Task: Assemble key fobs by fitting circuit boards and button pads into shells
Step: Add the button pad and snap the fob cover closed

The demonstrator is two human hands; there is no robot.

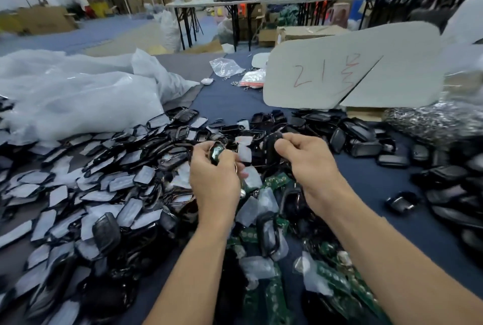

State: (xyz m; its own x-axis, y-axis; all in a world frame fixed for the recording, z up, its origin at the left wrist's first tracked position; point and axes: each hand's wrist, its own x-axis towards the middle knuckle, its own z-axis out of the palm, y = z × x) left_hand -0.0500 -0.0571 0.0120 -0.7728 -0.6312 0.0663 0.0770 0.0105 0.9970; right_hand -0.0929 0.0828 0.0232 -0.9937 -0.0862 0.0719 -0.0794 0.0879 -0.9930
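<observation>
Left hand [215,171] grips a green circuit board [217,152], right hand [304,160] pinches a black shell [271,141]; one fob apparently mid-assembly, w/ heaps of loose parts [104,194] left.

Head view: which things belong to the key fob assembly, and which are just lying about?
Job: circuit board in left hand; black shell in right hand; button pad pile; loose boards.
Lying about: plastic bags; cardboard sign.
</observation>
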